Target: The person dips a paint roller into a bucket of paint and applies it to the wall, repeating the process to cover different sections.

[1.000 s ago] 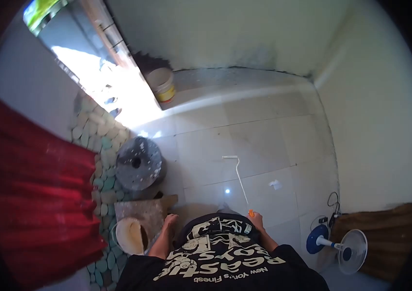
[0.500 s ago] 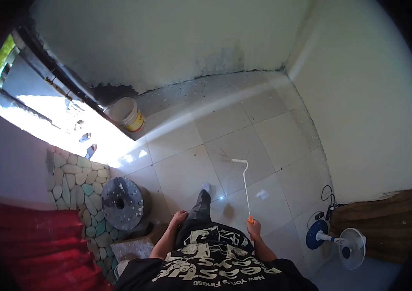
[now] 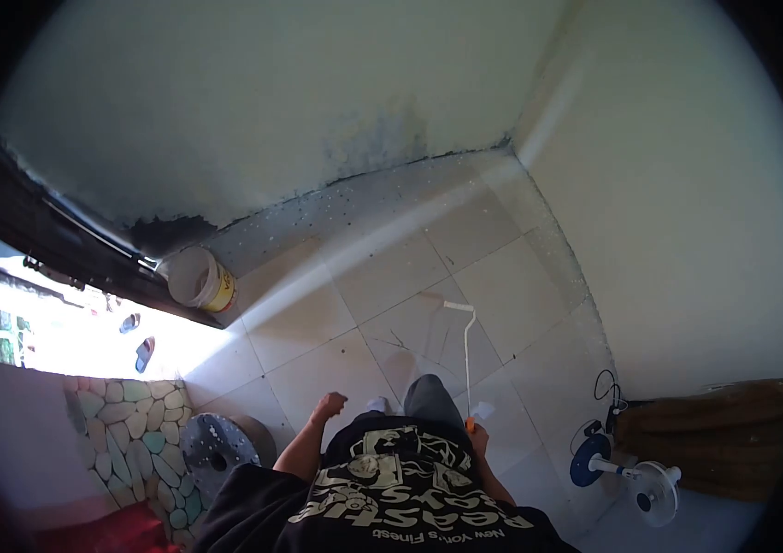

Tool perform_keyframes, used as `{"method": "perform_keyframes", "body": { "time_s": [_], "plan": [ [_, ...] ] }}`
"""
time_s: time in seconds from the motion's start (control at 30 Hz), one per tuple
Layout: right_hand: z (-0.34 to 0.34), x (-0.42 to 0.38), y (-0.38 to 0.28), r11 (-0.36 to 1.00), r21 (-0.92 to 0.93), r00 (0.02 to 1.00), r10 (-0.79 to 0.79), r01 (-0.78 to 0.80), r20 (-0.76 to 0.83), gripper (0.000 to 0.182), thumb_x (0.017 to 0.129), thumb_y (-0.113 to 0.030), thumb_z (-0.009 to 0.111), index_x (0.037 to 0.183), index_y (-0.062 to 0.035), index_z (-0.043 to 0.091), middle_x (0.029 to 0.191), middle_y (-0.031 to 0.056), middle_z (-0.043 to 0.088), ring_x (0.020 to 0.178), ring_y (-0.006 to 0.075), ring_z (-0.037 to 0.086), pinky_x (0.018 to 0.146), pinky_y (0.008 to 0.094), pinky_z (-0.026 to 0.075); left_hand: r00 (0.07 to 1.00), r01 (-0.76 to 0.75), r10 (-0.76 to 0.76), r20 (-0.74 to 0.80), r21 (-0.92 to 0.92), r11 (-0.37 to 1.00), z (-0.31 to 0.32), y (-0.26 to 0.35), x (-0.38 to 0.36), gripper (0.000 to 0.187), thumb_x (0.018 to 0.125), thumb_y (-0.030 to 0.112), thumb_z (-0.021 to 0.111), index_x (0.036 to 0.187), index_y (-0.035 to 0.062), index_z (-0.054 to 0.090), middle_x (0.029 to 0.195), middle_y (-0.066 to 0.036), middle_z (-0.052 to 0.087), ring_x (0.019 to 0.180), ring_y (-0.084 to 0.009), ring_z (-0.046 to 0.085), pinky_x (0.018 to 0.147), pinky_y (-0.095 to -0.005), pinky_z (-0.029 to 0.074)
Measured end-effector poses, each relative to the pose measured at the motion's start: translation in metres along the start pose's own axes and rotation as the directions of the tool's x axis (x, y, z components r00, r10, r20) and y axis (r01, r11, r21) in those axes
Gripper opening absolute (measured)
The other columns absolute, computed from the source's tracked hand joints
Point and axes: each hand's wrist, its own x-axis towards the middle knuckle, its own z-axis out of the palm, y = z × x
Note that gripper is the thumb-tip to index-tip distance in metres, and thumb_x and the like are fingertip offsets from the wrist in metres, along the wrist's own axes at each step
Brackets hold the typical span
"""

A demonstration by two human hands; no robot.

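Note:
My right hand (image 3: 477,431) grips the orange handle of a paint roller (image 3: 465,350). Its thin white shaft runs away from me and the white roller head (image 3: 457,306) hangs just above the tiled floor (image 3: 382,276). My left hand (image 3: 328,405) is loosely curled at my side and holds nothing. One leg in grey trousers (image 3: 428,398) steps forward between the hands.
A white paint bucket (image 3: 198,278) stands by the doorway on the left. A round grey speckled lid (image 3: 216,444) lies by a pebble-patterned surface (image 3: 129,433). A blue-and-white floor fan (image 3: 626,475) with cables sits at the right wall, next to brown matting (image 3: 732,442). Pale walls meet in the far corner.
The view has swung rightward towards the wall corner; the red cloth, lid and bucket slid left and down. I stepped forward, with the roller still in my right hand.

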Motion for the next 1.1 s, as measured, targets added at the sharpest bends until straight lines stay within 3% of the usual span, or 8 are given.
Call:
{"method": "perform_keyframes", "body": {
  "time_s": [0.1, 0.2, 0.33, 0.4, 0.5, 0.67, 1.07, 1.1],
  "plan": [
    [-0.002, 0.051, -0.02, 0.999, 0.002, 0.998, 0.052, -0.052, 0.018, 0.038, 0.079, -0.039, 0.068, 0.09, -0.0016, 0.068, 0.082, 0.0221, 0.067, 0.083, 0.0405, 0.066, 0.072, 0.0463, 0.05, 0.985, -0.092, 0.063, -0.163, -0.178, 0.98, -0.027, 0.002, 0.054, 0.028, 0.082, 0.019, 0.063, 0.109, 0.0154, 0.068, 0.101, -0.008, 0.068, 0.092, -0.0245, 0.066, 0.07, -0.0417, 0.057],
    [-0.013, 0.107, -0.052, 0.999, -0.037, 0.998, 0.03, -0.029, 0.048, 0.039, 0.079, -0.04, 0.067, 0.085, -0.0011, 0.067, 0.081, 0.0231, 0.066, 0.082, 0.0419, 0.065, 0.071, 0.0482, 0.05, 0.826, -0.494, 0.5, -0.26, 0.09, 0.865, -0.058, 0.02, 0.089, 0.029, 0.087, 0.017, 0.058, 0.113, 0.0044, 0.062, 0.09, -0.004, 0.068, 0.068, -0.0154, 0.066, 0.052, -0.0281, 0.051],
    [-0.034, 0.202, -0.103, 0.998, -0.047, 0.998, -0.027, 0.03, 0.059, 0.04, 0.079, -0.04, 0.067, 0.079, 0.0001, 0.064, 0.079, 0.0239, 0.065, 0.081, 0.0437, 0.064, 0.07, 0.0509, 0.048, 0.952, 0.272, -0.302, -0.044, -0.324, 0.906, -0.095, 0.111, 0.1, 0.027, 0.078, 0.016, 0.066, 0.104, 0.0125, 0.068, 0.101, -0.01, 0.068, 0.096, -0.029, 0.064, 0.079, -0.0426, 0.054],
    [-0.048, 0.253, -0.133, 0.99, -0.061, 0.989, -0.121, 0.126, 0.079, 0.042, 0.079, -0.041, 0.067, 0.078, 0.0007, 0.064, 0.079, 0.024, 0.065, 0.081, 0.044, 0.063, 0.07, 0.0516, 0.048, 0.996, 0.09, -0.08, -0.044, 0.337, 0.937, -0.086, 0.111, 0.137, 0.024, 0.089, 0.026, 0.05, 0.101, 0.0122, 0.066, 0.101, -0.015, 0.067, 0.097, -0.0349, 0.064, 0.077, -0.048, 0.053],
    [-0.061, 0.329, -0.191, 0.954, -0.076, 0.952, -0.28, 0.29, 0.121, 0.042, 0.08, -0.04, 0.065, 0.079, 0.0019, 0.062, 0.081, 0.0239, 0.064, 0.081, 0.0442, 0.062, 0.071, 0.051, 0.048, 0.953, 0.141, -0.122, -0.279, 0.049, 0.989, -0.121, 0.157, 0.156, 0.029, 0.09, 0.031, 0.045, 0.096, 0.0089, 0.063, 0.107, -0.02, 0.065, 0.103, -0.0387, 0.061, 0.082, -0.0491, 0.051],
    [-0.084, 0.44, -0.325, 0.981, 0.186, 0.962, -0.096, 0.049, 0.255, 0.044, 0.088, -0.042, 0.06, 0.071, -0.0016, 0.057, 0.057, 0.0079, 0.056, 0.05, 0.0194, 0.056, 0.048, 0.0354, 0.046, 0.838, 0.015, -0.138, -0.527, -0.231, 0.973, -0.173, 0.178, 0.218, 0.03, 0.084, 0.032, 0.054, 0.099, 0.0081, 0.065, 0.095, -0.02, 0.065, 0.096, -0.0403, 0.062, 0.084, -0.0475, 0.049],
    [-0.053, 0.591, -0.567, 0.935, 0.34, 0.821, -0.114, -0.103, 0.56, 0.03, 0.098, -0.039, 0.049, 0.095, -0.0088, 0.049, 0.075, 0.0009, 0.05, 0.055, 0.0104, 0.052, 0.049, 0.0287, 0.049, 0.979, 0.007, 0.012, -0.201, 0.093, 0.996, -0.317, 0.238, 0.344, 0.027, 0.087, 0.027, 0.054, 0.106, 0.0134, 0.067, 0.107, -0.016, 0.065, 0.102, -0.0347, 0.062, 0.088, -0.0457, 0.05],
    [-0.051, 0.601, -0.582, 0.92, 0.363, 0.797, -0.109, -0.146, 0.595, 0.03, 0.099, -0.038, 0.049, 0.096, -0.0088, 0.049, 0.075, 0.0009, 0.049, 0.055, 0.0099, 0.051, 0.048, 0.0284, 0.048, 0.962, 0.157, -0.222, -0.161, -0.34, 0.927, -0.336, 0.249, 0.351, 0.024, 0.087, 0.021, 0.054, 0.104, 0.0145, 0.069, 0.104, -0.014, 0.067, 0.101, -0.0321, 0.063, 0.088, -0.0444, 0.051]
  ]
}}
